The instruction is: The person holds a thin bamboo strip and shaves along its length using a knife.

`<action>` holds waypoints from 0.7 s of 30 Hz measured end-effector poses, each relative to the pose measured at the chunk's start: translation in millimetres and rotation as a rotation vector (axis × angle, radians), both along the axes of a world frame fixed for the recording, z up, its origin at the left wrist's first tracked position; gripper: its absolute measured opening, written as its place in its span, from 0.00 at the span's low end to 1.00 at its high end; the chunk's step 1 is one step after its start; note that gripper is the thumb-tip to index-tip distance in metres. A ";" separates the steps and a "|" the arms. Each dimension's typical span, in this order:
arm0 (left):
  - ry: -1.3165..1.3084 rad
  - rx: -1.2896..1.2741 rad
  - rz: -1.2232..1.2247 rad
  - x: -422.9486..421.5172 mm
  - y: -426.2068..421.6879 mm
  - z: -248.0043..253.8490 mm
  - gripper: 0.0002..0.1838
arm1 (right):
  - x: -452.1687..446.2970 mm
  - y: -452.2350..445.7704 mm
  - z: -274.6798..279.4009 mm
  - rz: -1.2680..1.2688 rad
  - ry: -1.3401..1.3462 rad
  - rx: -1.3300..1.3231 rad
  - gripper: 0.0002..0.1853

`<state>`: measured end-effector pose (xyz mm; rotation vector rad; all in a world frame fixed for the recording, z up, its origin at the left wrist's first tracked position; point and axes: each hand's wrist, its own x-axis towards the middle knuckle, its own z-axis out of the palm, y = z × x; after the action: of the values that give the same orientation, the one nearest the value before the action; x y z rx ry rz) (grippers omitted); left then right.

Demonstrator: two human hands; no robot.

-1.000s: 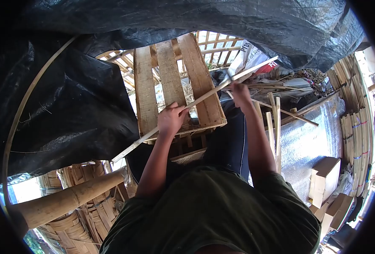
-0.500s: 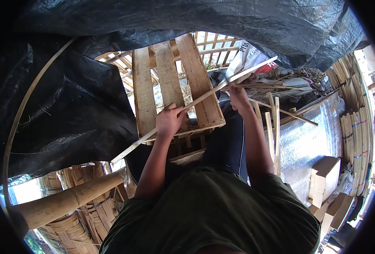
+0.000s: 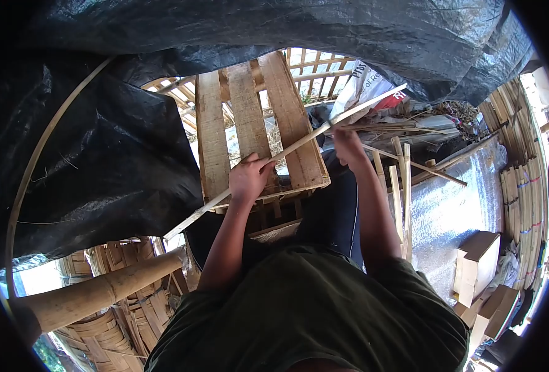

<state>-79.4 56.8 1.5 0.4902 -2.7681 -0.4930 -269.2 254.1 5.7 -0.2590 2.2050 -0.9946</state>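
A long, pale bamboo strip (image 3: 302, 142) lies slantwise across a small wooden slatted bench (image 3: 250, 115), its right end raised toward the back. My left hand (image 3: 248, 178) is closed around the strip near its middle, above the front edge of the bench. Against the strip's right part, my right hand (image 3: 350, 147) is closed on what looks like a knife (image 3: 330, 122). Only a little of its grey blade shows, blurred, and the handle is hidden in my fist.
Dark plastic sheeting (image 3: 95, 155) hangs at the left and overhead. Several upright bamboo sticks (image 3: 406, 186) stand by my right arm. Further right are silvery sheeting (image 3: 454, 192), cardboard boxes (image 3: 476, 265) and bundled bamboo strips (image 3: 521, 217). A thick bamboo pole (image 3: 107, 290) juts in at lower left.
My right hand and the blade have shifted very slightly down along the strip. My left hand keeps its grip, and the strip stays nearly in the same place.
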 end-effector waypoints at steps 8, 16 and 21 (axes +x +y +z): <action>-0.027 0.025 0.001 -3.8 -1.8 1.1 0.14 | 6.9 -6.0 -18.1 -0.267 0.131 -0.149 0.29; 0.092 0.193 -0.085 3.3 -2.6 8.4 0.10 | -13.2 -25.2 -54.5 -0.464 -0.020 -0.400 0.24; -0.043 0.107 0.030 45.4 -23.7 35.5 0.11 | -25.6 -24.9 -48.7 -0.561 0.048 -0.435 0.24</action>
<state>-34.0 33.1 37.0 0.5729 -2.7807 -0.6338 -294.8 229.2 -43.0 0.1610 2.1230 -1.7907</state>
